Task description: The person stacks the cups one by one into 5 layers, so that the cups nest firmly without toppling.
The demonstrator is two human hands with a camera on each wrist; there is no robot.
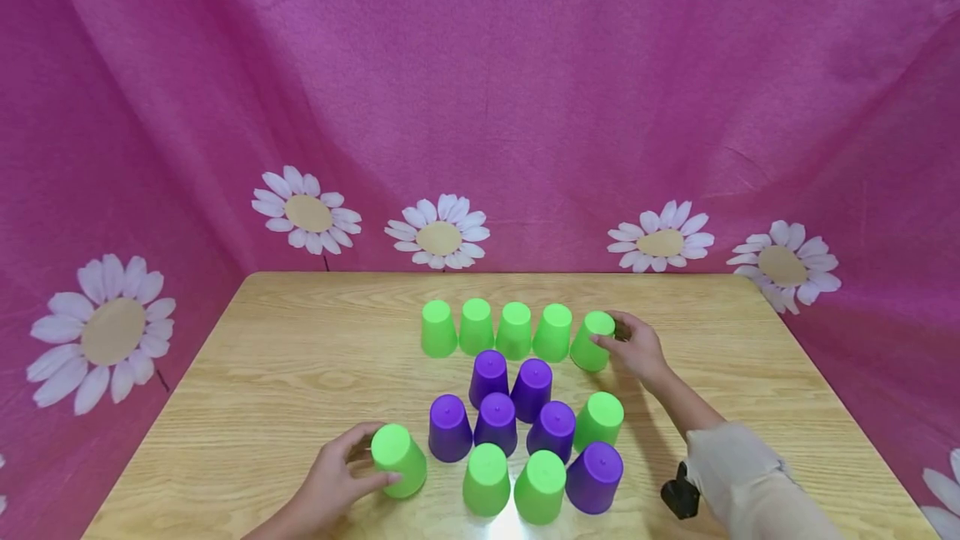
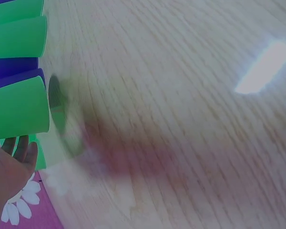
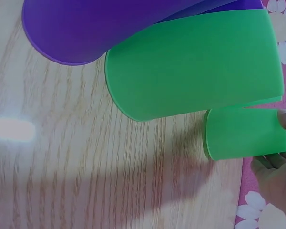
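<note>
My left hand holds an upside-down green cup at the front left, thumb on its near side and fingers behind. In the left wrist view that cup's rim stands close to the tabletop, beside a dark reflection. At the back right, my right hand grips another inverted green cup near its top, thumb in front. This one ends a row of green cups along the back. The right wrist view shows the fingers around the narrow end of the cup.
Several inverted purple cups cluster mid-table, one purple cup at front right. Two green cups stand in front and one green cup at the right. A pink daisy-print cloth hangs behind the wooden table.
</note>
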